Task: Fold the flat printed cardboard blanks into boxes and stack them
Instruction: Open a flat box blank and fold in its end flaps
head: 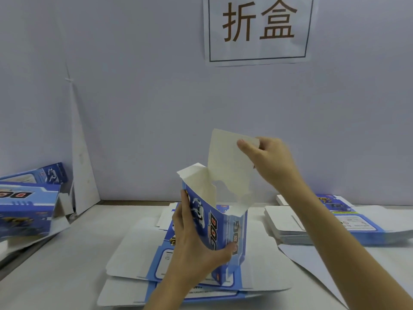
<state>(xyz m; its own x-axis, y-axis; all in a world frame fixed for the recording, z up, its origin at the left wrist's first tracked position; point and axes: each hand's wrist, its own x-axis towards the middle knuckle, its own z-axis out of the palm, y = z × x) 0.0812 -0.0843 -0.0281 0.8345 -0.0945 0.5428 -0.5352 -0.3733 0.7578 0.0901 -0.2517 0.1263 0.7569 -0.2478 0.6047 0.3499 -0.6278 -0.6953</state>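
The left hand (192,238) is gripping the light, bendable box (220,231) by its walls while the right hand (268,162) is pinching its lid flap (228,166) above.

pale blue-grey wall (134,86) across whole back, evenly lit by soft light. white paper sign (259,50) high on wall, right of centre: two large brown characters inside thin dark frame. tall white sheet (82,175) leans in left corner. white table (55,265) meets wall at dark seam.
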